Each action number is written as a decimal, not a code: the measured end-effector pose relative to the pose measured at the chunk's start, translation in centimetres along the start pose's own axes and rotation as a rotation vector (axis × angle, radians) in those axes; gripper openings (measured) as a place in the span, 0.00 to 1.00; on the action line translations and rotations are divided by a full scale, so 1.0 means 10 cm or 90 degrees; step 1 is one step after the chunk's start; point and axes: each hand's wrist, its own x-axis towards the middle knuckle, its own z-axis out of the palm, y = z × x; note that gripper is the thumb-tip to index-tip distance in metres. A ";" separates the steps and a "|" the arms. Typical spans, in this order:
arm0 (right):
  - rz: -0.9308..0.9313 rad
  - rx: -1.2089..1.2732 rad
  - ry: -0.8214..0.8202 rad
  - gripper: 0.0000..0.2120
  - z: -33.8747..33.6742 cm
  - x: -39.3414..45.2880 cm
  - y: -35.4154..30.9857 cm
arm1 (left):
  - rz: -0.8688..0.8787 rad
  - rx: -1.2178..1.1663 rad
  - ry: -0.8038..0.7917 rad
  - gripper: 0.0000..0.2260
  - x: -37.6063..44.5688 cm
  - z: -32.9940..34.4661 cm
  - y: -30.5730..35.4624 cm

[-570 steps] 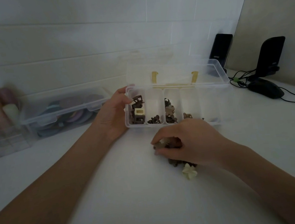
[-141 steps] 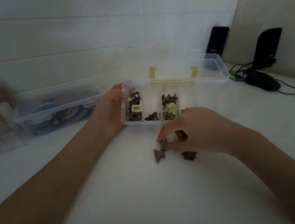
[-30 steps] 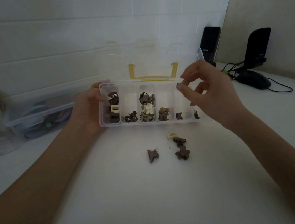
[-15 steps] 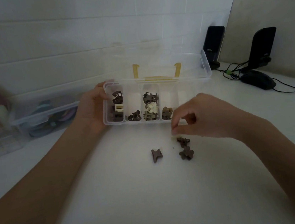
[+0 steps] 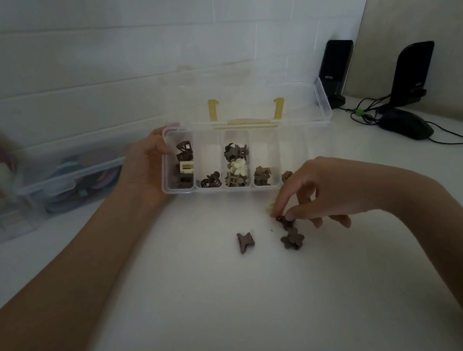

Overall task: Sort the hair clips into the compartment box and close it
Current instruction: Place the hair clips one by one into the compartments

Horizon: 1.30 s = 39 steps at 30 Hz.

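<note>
The white tabletop (image 5: pixel 240 305) took up most of the shot, running back to a pale tiled wall (image 5: pixel 122 57). On the far left sat a clear plastic storage bin (image 5: pixel 70 177) with coloured round things inside, too blurry to tell what they were. Off to the right were two black upright speakers (image 5: pixel 413 74) and a black computer mouse (image 5: pixel 406 127) with its cable trailing across the table.

Middle of the scene was the clear plastic compartment box (image 5: pixel 298 184), its lid (image 5: pixel 297 100) swung open and leaning back, yellow latches (image 5: pixel 245 109) sticking up. Four of its compartments had small brown clips in them, a cream square one sat in the leftmost and a cream flower clip (image 5: pixel 237 167) in the third. I couldn't make out the far right end behind the hand.

The left hand (image 5: pixel 143 171) held the box's left end, fingers curled round the back corner and thumb resting against the side wall. The right hand (image 5: pixel 323 193) was down on the table just in front of the box – thumb and index finger pinched narrow on a small dark brown hair clip (image 5: pixel 285 221), the other fingers loosely curled under.

Two more sat loose on the table – a brown flower-shaped clip (image 5: pixel 292 239) just below the pinched one, and a brown butterfly-shaped clip (image 5: pixel 245 241) a bit to the left. A sliver of a cream clip (image 5: pixel 270 207) peeked out right behind the index fingertip.
</note>
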 end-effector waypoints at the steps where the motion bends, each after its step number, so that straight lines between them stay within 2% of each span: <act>1: 0.000 0.005 -0.007 0.08 0.00 0.00 -0.01 | -0.002 0.000 -0.004 0.24 0.00 -0.01 0.00; 5: 0.012 0.026 -0.055 0.08 -0.01 -0.01 -0.02 | -0.007 -0.002 -0.029 0.31 0.02 -0.03 0.01; 8: 0.001 0.006 -0.037 0.05 0.03 0.02 -0.02 | -0.004 -0.006 -0.023 0.22 0.00 -0.01 0.01; 10: -0.015 0.011 0.001 0.04 0.03 0.03 -0.03 | -0.008 -0.005 -0.026 0.25 -0.01 -0.01 0.01; 12: -0.039 0.046 0.100 0.03 0.00 0.02 -0.03 | -0.011 -0.002 -0.034 0.27 -0.02 -0.01 0.02; 14: -0.058 0.077 0.274 0.02 -0.06 0.01 0.00 | -0.012 0.003 -0.022 0.18 -0.03 0.00 0.01; 16: -0.023 0.058 0.424 0.05 -0.11 0.01 0.07 | -0.012 0.001 -0.011 0.17 -0.03 0.02 0.01; 18: 0.051 -0.028 0.499 0.08 -0.13 0.02 0.16 | -0.003 -0.009 -0.020 0.19 -0.04 0.02 0.01; 20: 0.097 -0.081 0.524 0.12 -0.12 0.04 0.21 | -0.003 -0.009 -0.012 0.20 -0.04 0.02 0.01; 25: 0.098 -0.126 0.509 0.16 -0.08 0.06 0.20 | 0.001 -0.013 -0.021 0.16 -0.04 0.05 0.01; 26: 0.090 -0.130 0.503 0.16 -0.07 0.06 0.18 | 0.006 -0.017 -0.029 0.16 -0.05 0.04 0.01; 29: 0.084 -0.131 0.477 0.11 -0.04 0.08 0.14 | 0.005 -0.016 -0.036 0.29 -0.03 0.00 0.02; 31: 0.075 -0.118 0.471 0.10 -0.02 0.09 0.13 | 0.004 -0.009 -0.035 0.28 -0.02 -0.01 0.01; 33: 0.034 -0.078 0.470 0.10 -0.01 0.09 0.12 | 0.003 -0.008 -0.022 0.21 -0.04 0.03 0.02; 35: -0.037 0.011 0.446 0.09 0.00 0.08 0.08 | 0.000 -0.003 -0.010 0.19 -0.05 0.05 0.02; 39: -0.186 0.131 0.287 0.02 0.11 0.07 -0.08 | -0.001 0.013 -0.004 0.17 -0.08 0.08 0.02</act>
